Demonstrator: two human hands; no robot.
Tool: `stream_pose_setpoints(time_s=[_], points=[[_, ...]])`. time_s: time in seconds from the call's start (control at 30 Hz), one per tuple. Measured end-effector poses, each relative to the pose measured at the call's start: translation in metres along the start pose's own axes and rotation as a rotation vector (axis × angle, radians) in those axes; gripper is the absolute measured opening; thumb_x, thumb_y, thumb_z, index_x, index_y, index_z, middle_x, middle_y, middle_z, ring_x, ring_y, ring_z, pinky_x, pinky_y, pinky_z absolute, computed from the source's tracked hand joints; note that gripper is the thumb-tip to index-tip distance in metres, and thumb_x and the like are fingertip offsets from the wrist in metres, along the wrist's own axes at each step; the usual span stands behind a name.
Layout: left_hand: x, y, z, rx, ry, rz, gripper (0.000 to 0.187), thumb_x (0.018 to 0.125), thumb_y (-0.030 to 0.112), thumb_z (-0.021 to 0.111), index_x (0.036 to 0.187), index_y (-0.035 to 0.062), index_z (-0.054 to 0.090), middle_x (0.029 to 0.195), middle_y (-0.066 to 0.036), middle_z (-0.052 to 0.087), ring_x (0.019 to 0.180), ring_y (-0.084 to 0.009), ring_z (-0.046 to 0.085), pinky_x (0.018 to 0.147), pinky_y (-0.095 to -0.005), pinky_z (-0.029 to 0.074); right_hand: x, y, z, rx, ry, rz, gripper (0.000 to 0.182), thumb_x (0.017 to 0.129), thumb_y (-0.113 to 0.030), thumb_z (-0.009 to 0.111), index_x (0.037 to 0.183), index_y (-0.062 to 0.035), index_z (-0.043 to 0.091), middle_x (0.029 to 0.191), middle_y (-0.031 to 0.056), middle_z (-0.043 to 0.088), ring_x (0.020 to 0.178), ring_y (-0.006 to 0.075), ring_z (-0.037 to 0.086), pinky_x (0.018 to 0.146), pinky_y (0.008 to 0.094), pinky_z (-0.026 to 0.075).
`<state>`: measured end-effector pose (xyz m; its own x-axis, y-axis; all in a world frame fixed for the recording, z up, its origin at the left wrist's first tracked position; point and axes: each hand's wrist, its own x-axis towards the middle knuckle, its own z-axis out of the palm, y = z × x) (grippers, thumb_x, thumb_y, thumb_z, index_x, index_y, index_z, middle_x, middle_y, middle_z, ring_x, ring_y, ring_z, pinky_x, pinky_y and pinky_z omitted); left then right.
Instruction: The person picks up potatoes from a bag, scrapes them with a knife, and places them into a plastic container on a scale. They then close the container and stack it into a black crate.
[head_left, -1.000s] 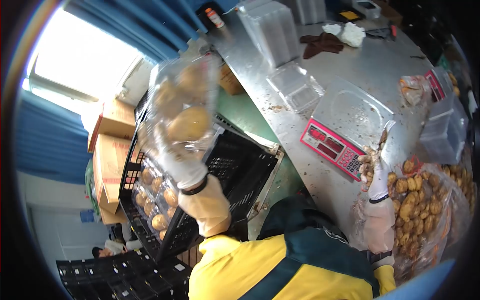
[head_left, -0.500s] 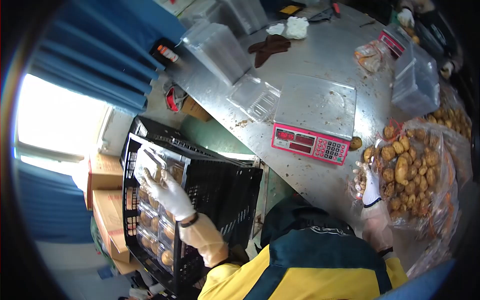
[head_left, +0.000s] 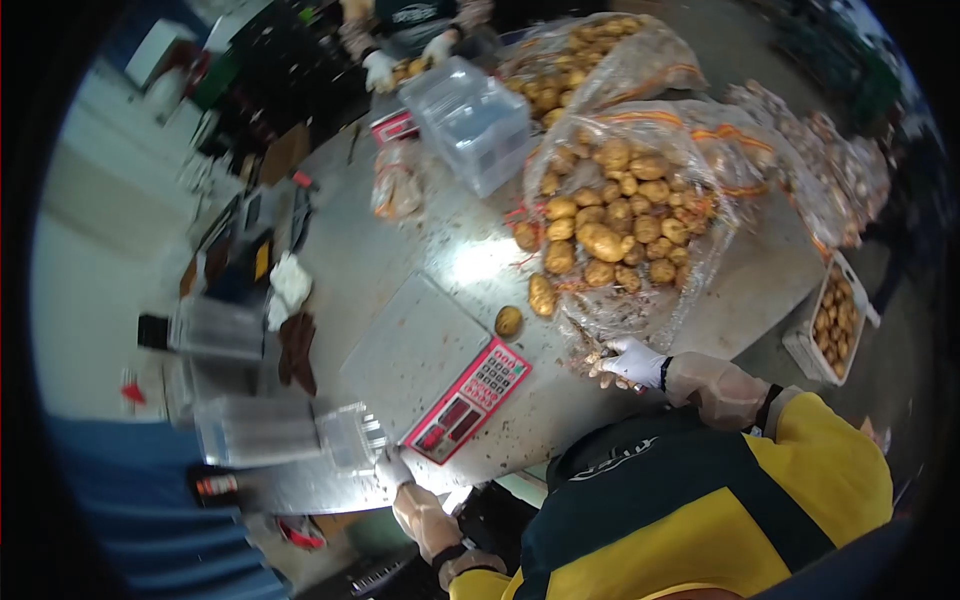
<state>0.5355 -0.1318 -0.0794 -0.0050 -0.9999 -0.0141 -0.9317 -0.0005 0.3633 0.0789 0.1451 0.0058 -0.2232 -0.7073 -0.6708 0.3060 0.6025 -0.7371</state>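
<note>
My left hand [head_left: 392, 468], in a whitish glove, is at the table's near left edge beside an open clear plastic box [head_left: 350, 438]; its fingers are blurred. My right hand [head_left: 630, 363], gloved with soiled fingertips spread apart, rests at the near edge of an open clear bag of potatoes [head_left: 603, 242]. Between the hands stands a red-framed scale [head_left: 417, 345] with a bare metal plate. Loose potatoes, one round [head_left: 508, 322] and one longer [head_left: 541, 295], lie between scale and bag.
Stacks of clear boxes [head_left: 257, 430] and a brown cloth [head_left: 297, 352] are at the left. A co-worker's gloved hands [head_left: 380, 72] handle potatoes behind another box stack [head_left: 468, 125]. A white crate of potatoes [head_left: 838, 325] stands at the right.
The view has turned right. My left hand has left the boxed potatoes in the black crate and moved to the open box by the scale. My right hand stays beside the bag.
</note>
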Motion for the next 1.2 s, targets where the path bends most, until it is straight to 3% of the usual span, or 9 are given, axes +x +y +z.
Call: stream_pose_setpoints(time_s=[0.17, 0.27, 0.47, 0.57, 0.67, 0.8, 1.0, 1.07, 1.2], points=[[0.014, -0.030, 0.022, -0.579, 0.024, -0.158, 0.022, 0.092, 0.014, 0.054, 0.089, -0.0012, 0.070, 0.078, -0.008, 0.069, 0.069, -0.0174, 0.060, 0.067, -0.0316, 0.048, -0.010, 0.023, -0.023, 0.105, 0.170, 0.058, 0.018, 0.091, -0.018, 0.055, 0.103, -0.0046, 0.059, 0.079, 0.0099, 0.067, 0.038, 0.0094, 0.045, 0.034, 0.0251, 0.034], [0.023, -0.041, 0.018, -0.760, -0.027, -0.205, 0.021, 0.089, 0.012, 0.055, 0.089, -0.0020, 0.070, 0.079, -0.010, 0.069, 0.071, -0.0202, 0.063, 0.067, -0.0343, 0.049, -0.018, 0.025, -0.027, 0.095, 0.174, 0.087, 0.023, 0.092, -0.022, 0.055, 0.107, -0.0056, 0.058, 0.082, 0.0088, 0.067, 0.044, 0.0094, 0.050, 0.035, 0.0254, 0.035], [0.002, 0.034, -0.032, 0.617, 0.028, -0.055, 0.029, 0.091, 0.028, 0.052, 0.099, 0.0031, 0.064, 0.095, -0.019, 0.065, 0.086, -0.0360, 0.063, 0.073, -0.0479, 0.048, -0.004, 0.021, -0.045, 0.025, 0.276, -0.076, 0.030, 0.090, -0.023, 0.060, 0.113, -0.0047, 0.057, 0.084, 0.0059, 0.066, 0.054, 0.0097, 0.056, 0.038, 0.0244, 0.038], [0.008, 0.021, -0.026, 0.906, 0.202, 0.172, 0.026, 0.091, 0.027, 0.050, 0.103, 0.0048, 0.057, 0.096, -0.020, 0.064, 0.087, -0.0363, 0.062, 0.073, -0.0474, 0.049, 0.002, -0.020, -0.071, 0.058, 0.478, -0.051, 0.036, 0.088, -0.022, 0.064, 0.116, -0.0029, 0.056, 0.081, 0.0056, 0.064, 0.058, 0.0106, 0.057, 0.041, 0.0253, 0.041], [0.001, 0.035, -0.038, 0.552, 0.219, 0.018, 0.022, 0.092, 0.023, 0.050, 0.104, 0.0044, 0.053, 0.098, -0.018, 0.064, 0.088, -0.0344, 0.062, 0.074, -0.0428, 0.050, 0.050, -0.025, -0.103, 0.167, 0.698, -0.320, 0.045, 0.085, -0.025, 0.067, 0.119, 0.0014, 0.054, 0.080, 0.0097, 0.063, 0.057, 0.0139, 0.057, 0.045, 0.0260, 0.043], [-0.002, 0.030, -0.042, 0.168, 0.107, -0.060, 0.018, 0.090, 0.010, 0.048, 0.105, 0.0031, 0.055, 0.096, -0.018, 0.062, 0.088, -0.0324, 0.061, 0.078, -0.0368, 0.048, 0.125, -0.026, -0.137, 0.026, 0.834, -0.213, 0.046, 0.082, -0.033, 0.071, 0.109, 0.0025, 0.058, 0.076, 0.0104, 0.063, 0.051, 0.0178, 0.059, 0.045, 0.0294, 0.045], [0.015, 0.038, -0.082, 0.084, 0.707, -0.228, 0.016, 0.089, 0.008, 0.048, 0.098, -0.0009, 0.058, 0.095, -0.019, 0.062, 0.088, -0.0327, 0.061, 0.078, -0.0389, 0.048, 0.116, -0.054, -0.133, 0.043, 0.743, -0.221, 0.042, 0.078, -0.030, 0.073, 0.099, 0.0039, 0.062, 0.079, 0.0126, 0.066, 0.061, 0.0222, 0.063, 0.054, 0.0325, 0.049], [0.010, 0.071, -0.093, 0.034, 0.844, -0.038, 0.014, 0.089, 0.009, 0.051, 0.096, -0.0013, 0.058, 0.094, -0.018, 0.062, 0.086, -0.0337, 0.061, 0.078, -0.0404, 0.048, 0.121, -0.039, -0.130, -0.075, 0.853, -0.277, 0.052, 0.072, -0.034, 0.073, 0.108, 0.0020, 0.062, 0.093, 0.0203, 0.068, 0.084, 0.0316, 0.066, 0.074, 0.0367, 0.050], [-0.002, 0.138, -0.075, 0.136, 0.754, 0.333, 0.013, 0.090, 0.011, 0.054, 0.094, -0.0014, 0.057, 0.090, -0.018, 0.062, 0.083, -0.0367, 0.060, 0.074, -0.0427, 0.049, 0.048, -0.044, -0.116, -0.442, 0.869, -0.430, 0.050, 0.069, -0.043, 0.069, 0.094, 0.0002, 0.063, 0.085, 0.0206, 0.066, 0.082, 0.0365, 0.064, 0.072, 0.0408, 0.051]])
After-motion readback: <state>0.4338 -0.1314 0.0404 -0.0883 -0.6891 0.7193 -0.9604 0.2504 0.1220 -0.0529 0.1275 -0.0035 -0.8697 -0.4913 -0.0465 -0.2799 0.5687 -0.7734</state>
